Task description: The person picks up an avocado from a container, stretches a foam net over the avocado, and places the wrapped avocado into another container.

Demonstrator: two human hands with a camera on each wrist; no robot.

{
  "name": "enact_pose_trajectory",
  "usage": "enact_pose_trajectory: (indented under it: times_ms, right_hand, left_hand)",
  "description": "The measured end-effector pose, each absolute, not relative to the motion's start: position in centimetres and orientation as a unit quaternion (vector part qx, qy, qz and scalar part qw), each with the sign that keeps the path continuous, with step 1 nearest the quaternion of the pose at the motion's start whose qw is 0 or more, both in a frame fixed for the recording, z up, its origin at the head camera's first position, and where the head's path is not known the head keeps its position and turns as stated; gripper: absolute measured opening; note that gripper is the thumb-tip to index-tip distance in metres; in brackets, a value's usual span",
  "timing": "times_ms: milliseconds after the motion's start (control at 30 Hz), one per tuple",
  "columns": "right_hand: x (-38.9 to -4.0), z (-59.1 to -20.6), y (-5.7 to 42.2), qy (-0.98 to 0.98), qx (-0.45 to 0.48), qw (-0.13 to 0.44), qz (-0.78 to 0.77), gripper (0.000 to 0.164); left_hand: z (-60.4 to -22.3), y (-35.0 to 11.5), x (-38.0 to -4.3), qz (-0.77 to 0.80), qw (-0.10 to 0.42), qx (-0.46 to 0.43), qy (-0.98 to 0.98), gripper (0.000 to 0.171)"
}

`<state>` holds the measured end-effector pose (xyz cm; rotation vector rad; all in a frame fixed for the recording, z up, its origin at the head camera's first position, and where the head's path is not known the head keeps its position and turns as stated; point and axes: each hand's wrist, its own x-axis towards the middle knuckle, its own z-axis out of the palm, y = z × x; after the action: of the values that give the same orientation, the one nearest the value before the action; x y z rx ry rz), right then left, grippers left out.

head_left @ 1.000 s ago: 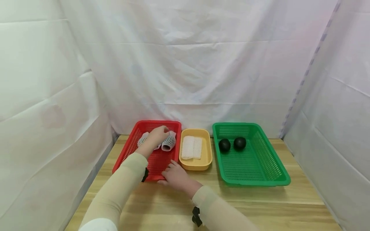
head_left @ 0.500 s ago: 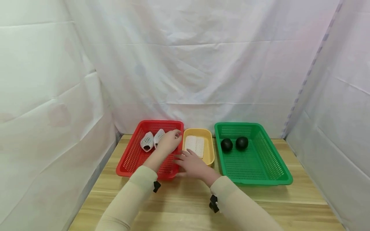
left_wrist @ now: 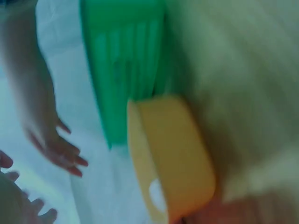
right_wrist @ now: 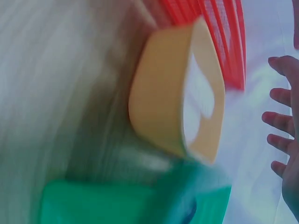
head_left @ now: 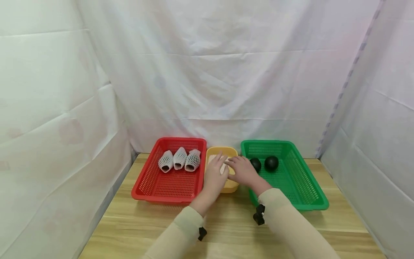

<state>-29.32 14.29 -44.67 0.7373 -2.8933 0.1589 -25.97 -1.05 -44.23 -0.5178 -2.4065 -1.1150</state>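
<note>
The left hand (head_left: 215,177) and right hand (head_left: 243,171) hover over the yellow box (head_left: 230,187) holding white nets (right_wrist: 200,91), fingers (right_wrist: 279,122) spread, both gripping nothing

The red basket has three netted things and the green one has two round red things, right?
Not quite: the head view shows the two round things in the green basket are black. The three netted things are in the red basket.

We've got long pale tan sleeves, L sleeve (head_left: 176,235) & R sleeve (head_left: 300,230), w/ snug ends. A small blk lump (head_left: 202,233) pokes out on L; a bigger, knobbly blk bit (head_left: 260,214) on R.
</note>
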Motion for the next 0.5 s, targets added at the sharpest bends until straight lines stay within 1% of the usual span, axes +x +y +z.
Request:
enact_pose_trajectory:
  times_ms: [133,167,233,300,433,500]
  right_hand:
    - [-30.0,-44.8,16.9,-0.973,0.217,0.056,0.062,0.054]
    - [-30.1,-44.8,17.5,-0.974,0.21,0.049,0.07,0.053]
    - [-30.3,-44.7,18.8,-0.977,0.195,0.033,0.084,0.052]
    - [-30.7,-44.8,20.1,-0.979,0.182,0.025,0.091,0.052]
    - [-31.3,-45.0,22.4,-0.982,0.163,0.009,0.092,0.053]
    - [-31.5,-45.1,23.4,-0.983,0.159,0.003,0.089,0.053]
  left_hand:
    - [-46.2,1.2,-24.4,-0.393,0.259,-0.228,-0.852,0.046]
    - [-46.7,1.8,-24.0,-0.384,0.265,-0.24,-0.851,0.047]
    - [-47.4,2.9,-23.2,-0.369,0.258,-0.26,-0.854,0.05]
    - [-47.9,3.9,-22.4,-0.347,0.233,-0.282,-0.864,0.049]
    - [-48.7,5.6,-21.4,-0.259,0.143,-0.329,-0.897,0.043]
    - [-49.2,6.4,-21.3,-0.203,0.1,-0.349,-0.909,0.045]
